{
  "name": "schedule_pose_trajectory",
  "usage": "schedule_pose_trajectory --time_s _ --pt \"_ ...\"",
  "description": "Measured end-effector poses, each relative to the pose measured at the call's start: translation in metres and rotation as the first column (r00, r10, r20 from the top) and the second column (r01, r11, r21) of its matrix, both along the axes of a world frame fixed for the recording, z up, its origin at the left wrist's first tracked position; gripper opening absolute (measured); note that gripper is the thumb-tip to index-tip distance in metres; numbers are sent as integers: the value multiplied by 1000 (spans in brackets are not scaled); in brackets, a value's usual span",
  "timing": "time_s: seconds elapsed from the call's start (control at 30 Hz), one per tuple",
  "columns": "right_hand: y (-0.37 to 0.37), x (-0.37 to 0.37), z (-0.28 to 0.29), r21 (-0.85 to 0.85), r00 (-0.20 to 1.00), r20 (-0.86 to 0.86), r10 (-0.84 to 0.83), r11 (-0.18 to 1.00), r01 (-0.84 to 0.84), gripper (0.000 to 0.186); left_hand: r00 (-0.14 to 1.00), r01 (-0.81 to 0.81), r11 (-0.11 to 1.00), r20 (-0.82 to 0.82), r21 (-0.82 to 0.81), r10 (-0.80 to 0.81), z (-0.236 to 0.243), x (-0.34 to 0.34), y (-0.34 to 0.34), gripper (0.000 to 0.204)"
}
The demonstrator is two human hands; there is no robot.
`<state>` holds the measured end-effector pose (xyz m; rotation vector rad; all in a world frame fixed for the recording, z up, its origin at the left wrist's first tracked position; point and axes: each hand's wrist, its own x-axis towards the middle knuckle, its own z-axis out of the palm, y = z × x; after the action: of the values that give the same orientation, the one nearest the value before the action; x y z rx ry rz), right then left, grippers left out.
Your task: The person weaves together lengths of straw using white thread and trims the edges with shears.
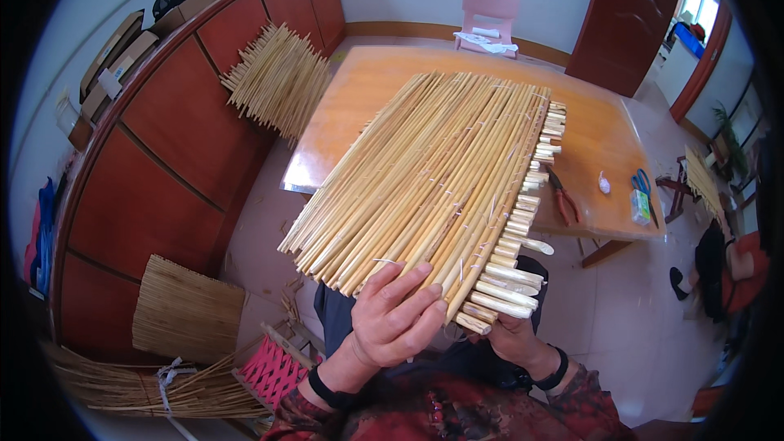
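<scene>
A mat of pale yellow plant stalks (416, 180), stitched together with white thread, slants from the orange table (343, 98) toward my lap. Along its right side, crosswise stalks beneath stick out as cut ends of uneven length. My left hand (398, 310) grips the near edge, fingers laid over the top stalks; its thumb is out of sight. A short loose thread end lies by those fingers. My right hand (518, 339) is under the near right corner, below the protruding ends. Its fingers are mostly hidden, so their hold cannot be made out.
Red-handled pliers (563, 198), a small white bundle (604, 183), blue-handled scissors (640, 182) and a small box (640, 207) lie on the table's right. More stalk mats (186, 306) lean at red cabinets (147, 180). Tied stalks (122, 388) and a pink-strapped stool (273, 371) are lower left.
</scene>
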<state>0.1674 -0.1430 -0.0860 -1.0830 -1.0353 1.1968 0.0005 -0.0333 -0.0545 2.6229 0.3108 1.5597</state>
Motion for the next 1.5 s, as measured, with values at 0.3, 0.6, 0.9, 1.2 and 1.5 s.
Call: schedule_pose_trajectory --time_s 0.3,0.6,0.9,1.2,1.5 --pt "6 -5 -1 76 999 53 5 997 -9 32 1000 -8 999 26 -38 9 3 -1 0 21" --pt "16 -4 28 -153 977 -193 91 981 -122 28 999 36 999 -14 28 -36 -6 -3 3 26" --pt "19 -5 18 -100 921 -378 96 985 -143 25 998 59 998 -38 5 -58 -10 0 4 27" --pt "22 14 -11 -115 788 -565 245 922 -369 34 995 38 999 -89 -1 -37 -40 -1 13 21" --pt "-12 46 -12 -280 766 615 188 960 -10 14 908 -401 908 -184 -119 377 -105 -30 2 44"
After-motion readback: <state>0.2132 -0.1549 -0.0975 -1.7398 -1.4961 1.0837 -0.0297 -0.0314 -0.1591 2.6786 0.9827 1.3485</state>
